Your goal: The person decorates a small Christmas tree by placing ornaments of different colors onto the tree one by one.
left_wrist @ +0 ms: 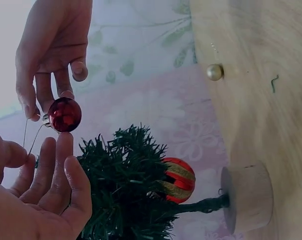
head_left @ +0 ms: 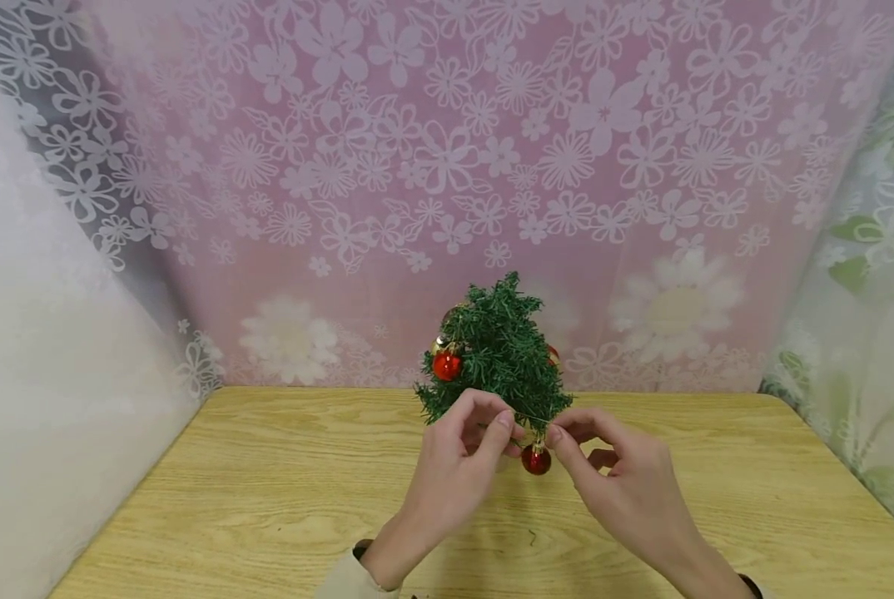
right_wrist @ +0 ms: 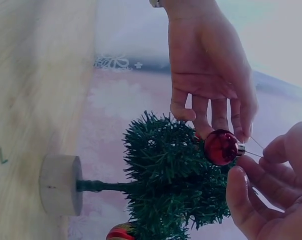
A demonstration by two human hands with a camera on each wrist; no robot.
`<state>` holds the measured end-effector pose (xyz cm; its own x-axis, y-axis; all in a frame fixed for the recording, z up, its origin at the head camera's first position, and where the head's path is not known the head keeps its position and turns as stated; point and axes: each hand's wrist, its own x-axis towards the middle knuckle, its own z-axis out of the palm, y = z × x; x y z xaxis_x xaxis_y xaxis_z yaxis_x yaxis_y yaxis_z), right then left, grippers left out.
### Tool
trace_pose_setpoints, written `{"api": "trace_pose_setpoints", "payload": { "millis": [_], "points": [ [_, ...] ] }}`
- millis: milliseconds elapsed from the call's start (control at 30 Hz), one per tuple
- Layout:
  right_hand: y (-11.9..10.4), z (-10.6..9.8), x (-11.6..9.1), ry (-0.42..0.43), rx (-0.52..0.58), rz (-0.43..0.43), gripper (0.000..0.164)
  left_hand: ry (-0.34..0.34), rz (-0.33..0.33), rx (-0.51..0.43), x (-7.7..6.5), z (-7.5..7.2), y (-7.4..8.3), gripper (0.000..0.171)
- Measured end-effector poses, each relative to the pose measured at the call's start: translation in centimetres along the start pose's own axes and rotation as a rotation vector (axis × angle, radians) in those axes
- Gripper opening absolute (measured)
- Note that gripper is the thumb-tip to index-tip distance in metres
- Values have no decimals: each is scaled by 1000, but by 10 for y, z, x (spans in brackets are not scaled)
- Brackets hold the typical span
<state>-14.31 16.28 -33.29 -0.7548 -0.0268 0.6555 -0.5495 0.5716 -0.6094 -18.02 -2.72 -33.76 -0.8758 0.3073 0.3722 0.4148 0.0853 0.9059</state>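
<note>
A shiny red bauble (head_left: 536,459) with a metallic cap hangs by a thin thread between my two hands, in front of a small green artificial Christmas tree (head_left: 503,349). My left hand (head_left: 458,462) pinches one part of the thread between thumb and index finger. From the other side, my right hand (head_left: 630,478) pinches the thread too, with thumb and forefinger. In the left wrist view, the bauble (left_wrist: 65,114) sits between the fingers of both hands, and the thread runs as a narrow loop from its cap.
The tree stands on a round wooden base (left_wrist: 248,197). A red ball (head_left: 447,364) hangs on its left, and a red-and-gold striped ball (left_wrist: 178,180) hangs low. On the wooden table (head_left: 267,499) lie a small gold bead (left_wrist: 215,72) and a green scrap (head_left: 532,537). Flowered cloth surrounds the table.
</note>
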Motion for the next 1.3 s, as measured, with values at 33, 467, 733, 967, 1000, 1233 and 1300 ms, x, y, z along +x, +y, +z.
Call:
{"api": "trace_pose_setpoints", "payload": {
  "millis": [33, 467, 733, 967, 1000, 1233, 1300],
  "points": [
    [0, 0, 2, -1, 8, 5, 15, 4, -4, -9, 2, -1, 1, 21],
    [3, 3, 33, 53, 67, -7, 11, 51, 4, 41, 27, -4, 19, 23],
    [6, 5, 51, 90, -13, 12, 6, 99, 15, 53, 43, -2, 22, 21],
    [12, 8, 59, 72, -31, 37, 8, 104, 16, 152, 53, 0, 21, 19],
    [13, 8, 59, 64, -35, 45, 8, 104, 25, 185, 54, 0, 21, 18],
    [19, 8, 54, 8, -91, 76, 6, 114, 160, 435, 53, 0, 17, 14],
    [19, 7, 53, -7, -88, 83, 6, 128, 194, 475, 53, 0, 17, 14]
  ]
}}
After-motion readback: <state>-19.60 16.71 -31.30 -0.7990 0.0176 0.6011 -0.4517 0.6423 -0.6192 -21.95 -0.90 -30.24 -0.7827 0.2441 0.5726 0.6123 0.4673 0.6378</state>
